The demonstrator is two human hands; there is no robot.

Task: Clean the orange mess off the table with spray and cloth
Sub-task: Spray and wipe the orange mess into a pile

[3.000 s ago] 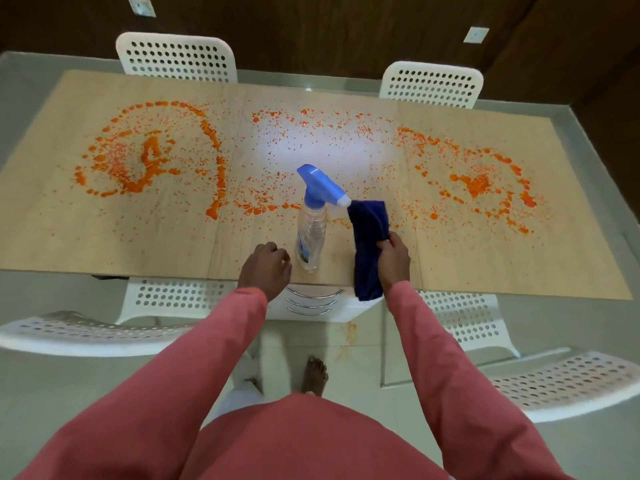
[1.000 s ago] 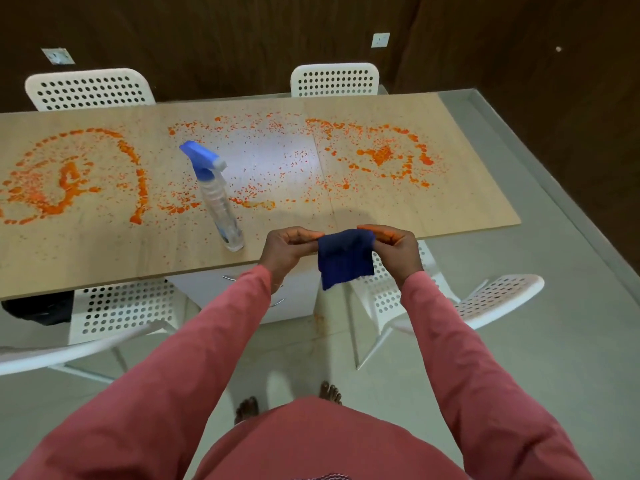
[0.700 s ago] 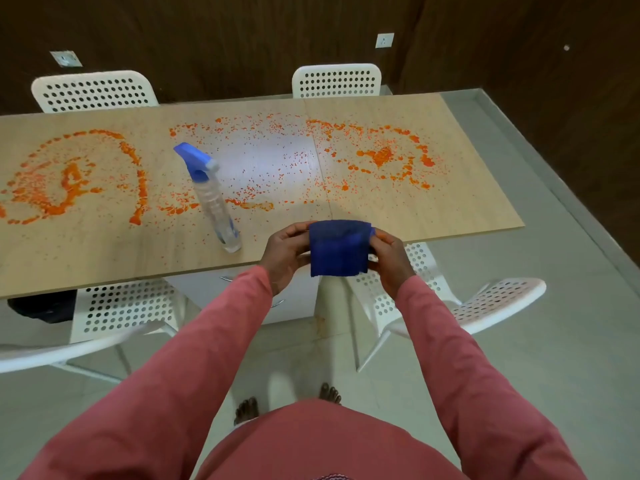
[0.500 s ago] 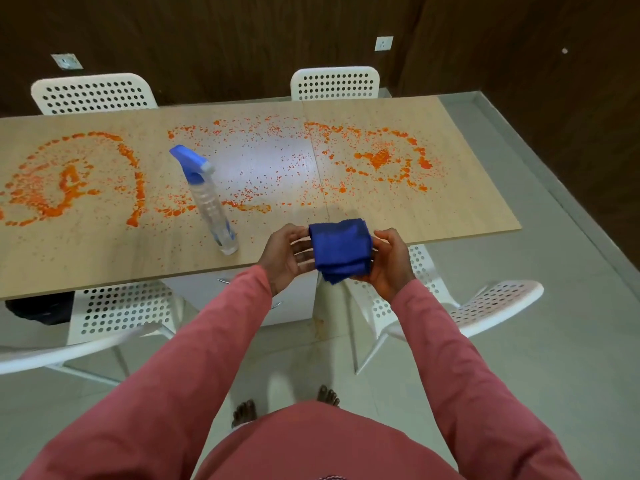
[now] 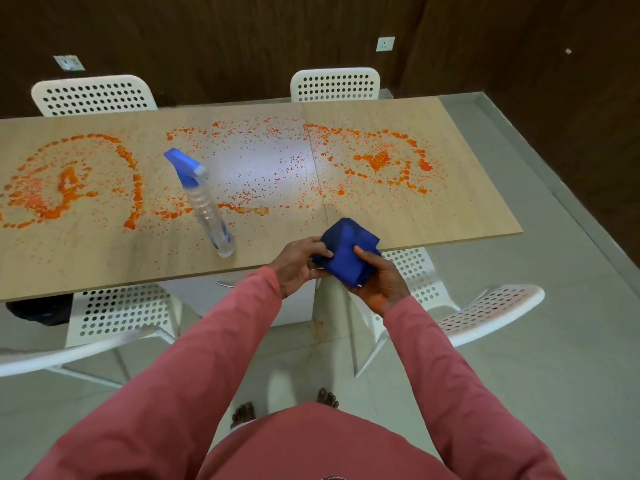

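Observation:
A folded blue cloth (image 5: pixel 348 251) is held over the table's near edge. My left hand (image 5: pixel 298 263) pinches its left side, and my right hand (image 5: pixel 379 278) cups it from below with the thumb on top. A clear spray bottle (image 5: pixel 207 209) with a blue trigger head stands upright on the wooden table (image 5: pixel 467 188), left of my hands and untouched. Orange mess (image 5: pixel 375 161) is splattered across the tabletop, with a thick ring of orange mess (image 5: pixel 69 181) on the left and scattered drops in the middle.
White perforated chairs stand around the table: far-left chair (image 5: pixel 93 97), far-right chair (image 5: pixel 336 85), near-left chair (image 5: pixel 104 327) and near-right chair (image 5: pixel 485 306). A white cabinet (image 5: pixel 242 296) sits under the table. Dark wood walls close the back and right.
The cloth went from spread between both hands to a folded bundle. My right hand has shifted under it, and the bundle has tilted.

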